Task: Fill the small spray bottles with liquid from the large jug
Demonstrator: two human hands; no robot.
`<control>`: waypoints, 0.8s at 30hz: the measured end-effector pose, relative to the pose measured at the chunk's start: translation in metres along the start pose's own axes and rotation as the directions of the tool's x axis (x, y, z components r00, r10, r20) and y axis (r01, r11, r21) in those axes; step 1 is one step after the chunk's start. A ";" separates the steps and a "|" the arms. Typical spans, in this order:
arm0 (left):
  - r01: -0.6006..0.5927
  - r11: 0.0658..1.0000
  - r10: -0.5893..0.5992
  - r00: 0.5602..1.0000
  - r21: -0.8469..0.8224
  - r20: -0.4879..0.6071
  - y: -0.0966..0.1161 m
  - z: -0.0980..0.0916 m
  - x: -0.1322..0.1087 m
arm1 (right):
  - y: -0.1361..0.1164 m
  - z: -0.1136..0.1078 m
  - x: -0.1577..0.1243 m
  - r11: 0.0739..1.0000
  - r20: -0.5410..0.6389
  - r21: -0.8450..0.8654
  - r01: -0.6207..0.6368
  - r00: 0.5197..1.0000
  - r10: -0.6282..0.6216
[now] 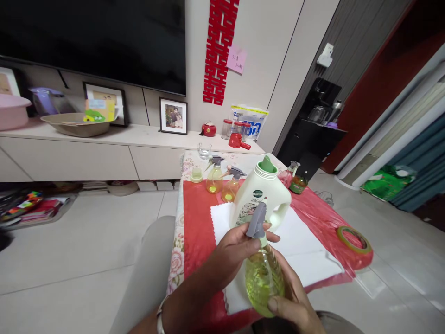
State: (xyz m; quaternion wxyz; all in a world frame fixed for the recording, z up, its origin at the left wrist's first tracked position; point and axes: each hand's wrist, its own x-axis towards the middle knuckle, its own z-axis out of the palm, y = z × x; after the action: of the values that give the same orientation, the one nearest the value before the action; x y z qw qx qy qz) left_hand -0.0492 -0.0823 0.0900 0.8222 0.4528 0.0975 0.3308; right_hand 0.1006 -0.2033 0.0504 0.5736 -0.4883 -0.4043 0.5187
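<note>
A small clear spray bottle point(263, 278) of yellow-green liquid is held upright in front of me, above the near edge of the table. My right hand point(295, 301) cups its body from below and the right. My left hand point(236, 253) is closed around the neck, fingers at the grey trigger head point(256, 223). Just behind stands a cream detergent jug point(267, 195) with an open green spout, on a white cloth point(299, 241).
A red plastic sheet point(196, 222) covers the small table. Two more spray bottles point(222, 183), a small cap point(196, 174), a green jar point(298, 184) and a tape roll point(353, 239) lie on it. A low cabinet point(104, 148) runs behind; tiled floor spreads left.
</note>
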 end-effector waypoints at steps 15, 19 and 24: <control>-0.330 0.940 0.264 0.865 -0.086 -0.427 0.021 0.019 0.014 | 0.027 -0.015 0.005 0.896 -0.190 -0.426 0.122 0.957 -0.221; -0.424 0.891 0.302 0.819 -0.160 -0.488 0.025 0.009 0.017 | 0.021 -0.017 -0.001 0.953 -0.260 -0.287 0.095 0.950 -0.172; -0.452 0.856 0.257 0.792 -0.250 -0.554 0.019 -0.011 0.018 | 0.018 -0.043 -0.008 0.982 -0.367 -0.178 0.063 0.922 -0.125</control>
State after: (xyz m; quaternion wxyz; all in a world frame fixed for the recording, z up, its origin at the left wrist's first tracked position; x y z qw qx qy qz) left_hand -0.0488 -0.0561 0.1013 0.7594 0.1983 0.1554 0.5998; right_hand 0.1373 -0.2170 0.0246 0.6230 -0.6039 -0.3507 0.3524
